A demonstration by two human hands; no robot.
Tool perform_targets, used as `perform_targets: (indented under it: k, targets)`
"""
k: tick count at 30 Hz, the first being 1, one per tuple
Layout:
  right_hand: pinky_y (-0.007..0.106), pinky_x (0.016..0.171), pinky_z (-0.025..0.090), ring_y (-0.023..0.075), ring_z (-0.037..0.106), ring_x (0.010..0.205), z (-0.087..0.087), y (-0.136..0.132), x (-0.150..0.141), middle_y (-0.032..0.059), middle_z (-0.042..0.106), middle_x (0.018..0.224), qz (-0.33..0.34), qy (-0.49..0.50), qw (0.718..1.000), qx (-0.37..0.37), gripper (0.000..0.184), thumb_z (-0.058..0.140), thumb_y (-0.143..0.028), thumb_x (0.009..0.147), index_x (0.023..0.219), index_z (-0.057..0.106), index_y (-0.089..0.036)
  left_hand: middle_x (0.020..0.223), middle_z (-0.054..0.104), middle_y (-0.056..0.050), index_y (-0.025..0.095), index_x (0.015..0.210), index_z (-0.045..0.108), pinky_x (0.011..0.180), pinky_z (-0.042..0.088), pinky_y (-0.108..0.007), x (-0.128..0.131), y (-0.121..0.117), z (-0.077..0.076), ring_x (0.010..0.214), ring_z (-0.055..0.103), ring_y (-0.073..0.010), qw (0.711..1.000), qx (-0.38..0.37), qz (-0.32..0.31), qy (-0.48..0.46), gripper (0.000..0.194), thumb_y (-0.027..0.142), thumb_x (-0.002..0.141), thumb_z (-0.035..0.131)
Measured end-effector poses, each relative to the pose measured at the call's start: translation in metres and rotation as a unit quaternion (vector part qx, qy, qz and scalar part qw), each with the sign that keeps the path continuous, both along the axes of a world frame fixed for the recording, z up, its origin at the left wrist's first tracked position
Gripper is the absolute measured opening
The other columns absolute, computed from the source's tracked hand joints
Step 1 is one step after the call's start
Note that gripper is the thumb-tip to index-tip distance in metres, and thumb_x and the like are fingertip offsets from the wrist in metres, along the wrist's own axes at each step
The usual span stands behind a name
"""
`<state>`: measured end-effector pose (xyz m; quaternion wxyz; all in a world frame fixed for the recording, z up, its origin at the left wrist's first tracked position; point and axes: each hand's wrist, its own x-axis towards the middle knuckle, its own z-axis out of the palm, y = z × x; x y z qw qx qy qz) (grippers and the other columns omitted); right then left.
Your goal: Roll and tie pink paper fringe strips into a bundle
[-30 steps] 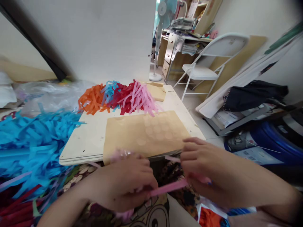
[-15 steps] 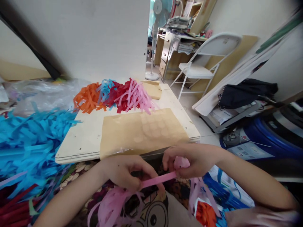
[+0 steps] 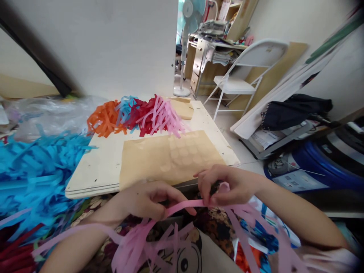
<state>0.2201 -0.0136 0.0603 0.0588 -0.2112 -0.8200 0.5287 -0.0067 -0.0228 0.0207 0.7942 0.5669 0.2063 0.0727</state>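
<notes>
A pink fringed strip (image 3: 184, 205) runs stretched between my two hands, low in front of me. At its left end my left hand (image 3: 150, 201) pinches it between thumb and fingers. My right hand (image 3: 227, 185) grips the other end, with a pink loop or roll poking up beside the thumb. Loose pink fringe (image 3: 133, 242) hangs below my left hand, spreading over my lap, and more dangles under my right wrist. Just beyond both hands lies a brown paper sheet (image 3: 148, 159) with faint round marks, at the near edge of a white board (image 3: 93, 170).
Orange (image 3: 104, 117), blue, red and pink fringed bundles lie at the board's far side. A large blue fringe heap (image 3: 36, 167) fills the left, near clear plastic (image 3: 51, 117). On the right stand a white folding chair (image 3: 236, 81) and a blue bucket (image 3: 301, 163).
My right hand has risen slightly and shifted, its fingers now pressed on the strip. The pink fringe has swung outward, spreading over my left forearm and across my lap.
</notes>
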Motion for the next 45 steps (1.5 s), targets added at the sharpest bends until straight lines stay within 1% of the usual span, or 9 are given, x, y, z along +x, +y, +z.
perform_targets:
  k: [6, 11, 16, 21, 27, 30, 36, 41, 45]
  targets:
    - [0.022, 0.065, 0.042, 0.0078, 0.053, 0.066, -0.006, 0.002, -0.002, -0.0003, 0.06, 0.07, -0.041, -0.023, 0.997, -0.055, 0.018, 0.05, -0.02, 0.075, 0.092, 0.05, -0.014, 0.066, 0.056, 0.0, 0.019, 0.089, 0.063, 0.049, 0.031, -0.016, -0.001, -0.001, -0.001, 0.056, 0.042, -0.0083, 0.998, -0.02, 0.049, -0.042, 0.036, 0.013, 0.054, 0.052]
    - [0.02, 0.063, 0.041, 0.0068, 0.052, 0.065, -0.015, 0.008, -0.005, -0.0007, 0.057, 0.067, -0.038, 0.005, 0.992, -0.117, 0.007, 0.049, -0.018, 0.076, 0.077, 0.053, -0.012, 0.066, 0.056, 0.0, 0.019, 0.086, 0.064, 0.052, 0.034, -0.017, 0.006, 0.001, -0.001, 0.058, 0.045, -0.0084, 0.989, -0.014, 0.124, -0.083, 0.026, 0.016, 0.061, 0.057]
    - [0.023, 0.064, 0.04, 0.0081, 0.05, 0.065, -0.023, 0.01, -0.016, 0.0001, 0.056, 0.068, -0.124, 0.101, 0.983, -0.094, 0.013, 0.057, -0.024, 0.07, 0.072, 0.056, -0.011, 0.062, 0.054, 0.002, 0.02, 0.085, 0.063, 0.052, 0.035, -0.015, 0.014, 0.008, -0.014, 0.055, 0.045, -0.0055, 0.972, -0.02, 0.143, -0.184, 0.022, 0.023, 0.063, 0.063]
    - [0.022, 0.058, 0.039, 0.0073, 0.048, 0.058, -0.029, 0.005, -0.036, -0.0012, 0.055, 0.061, -0.212, 0.175, 0.956, -0.099, 0.02, 0.062, -0.031, 0.064, 0.065, 0.057, -0.012, 0.062, 0.056, 0.003, 0.02, 0.079, 0.059, 0.052, 0.038, -0.016, 0.016, 0.014, -0.02, 0.054, 0.05, -0.006, 0.956, -0.031, 0.201, -0.21, 0.024, 0.021, 0.057, 0.068]
    - [0.024, 0.062, 0.04, 0.0091, 0.048, 0.062, -0.031, -0.004, -0.051, -0.0008, 0.054, 0.062, -0.255, 0.18, 0.95, -0.015, 0.025, 0.058, -0.037, 0.068, 0.065, 0.055, -0.013, 0.063, 0.057, 0.002, 0.017, 0.08, 0.056, 0.053, 0.04, -0.015, 0.013, 0.017, -0.023, 0.055, 0.051, -0.0058, 0.958, -0.008, 0.214, -0.192, 0.026, 0.02, 0.057, 0.069]
    - [0.025, 0.064, 0.04, 0.0095, 0.047, 0.063, -0.028, -0.006, -0.051, -0.0002, 0.052, 0.064, -0.249, 0.168, 0.953, 0.039, 0.023, 0.054, -0.035, 0.071, 0.067, 0.054, -0.013, 0.065, 0.058, 0.003, 0.019, 0.081, 0.057, 0.053, 0.04, -0.014, 0.014, 0.016, -0.024, 0.056, 0.052, -0.0052, 0.954, -0.012, 0.21, -0.215, 0.025, 0.02, 0.059, 0.068]
    - [0.024, 0.06, 0.04, 0.0091, 0.046, 0.06, -0.024, -0.009, -0.051, 0.0008, 0.051, 0.063, -0.225, 0.173, 0.954, 0.098, 0.02, 0.051, -0.03, 0.075, 0.067, 0.052, -0.012, 0.065, 0.059, 0.002, 0.02, 0.081, 0.057, 0.05, 0.039, -0.015, 0.016, 0.012, -0.022, 0.054, 0.052, -0.0062, 0.949, -0.017, 0.224, -0.22, 0.027, 0.024, 0.057, 0.068]
    - [0.022, 0.057, 0.039, 0.0079, 0.045, 0.057, -0.024, -0.01, -0.053, -0.0014, 0.05, 0.06, -0.241, 0.193, 0.94, 0.142, 0.015, 0.053, -0.025, 0.073, 0.064, 0.051, -0.014, 0.066, 0.057, 0.003, 0.021, 0.082, 0.056, 0.054, 0.04, -0.016, 0.016, 0.012, -0.023, 0.059, 0.053, -0.0067, 0.944, 0.033, 0.226, -0.239, 0.022, 0.023, 0.062, 0.065]
    - [0.02, 0.057, 0.038, 0.0073, 0.044, 0.057, -0.027, -0.012, -0.056, -0.002, 0.049, 0.06, -0.248, 0.189, 0.938, 0.153, 0.01, 0.053, -0.019, 0.072, 0.065, 0.05, -0.014, 0.066, 0.054, 0.001, 0.019, 0.082, 0.055, 0.055, 0.04, -0.018, 0.015, 0.014, -0.028, 0.06, 0.051, -0.0078, 0.945, 0.083, 0.233, -0.216, 0.023, 0.029, 0.063, 0.064]
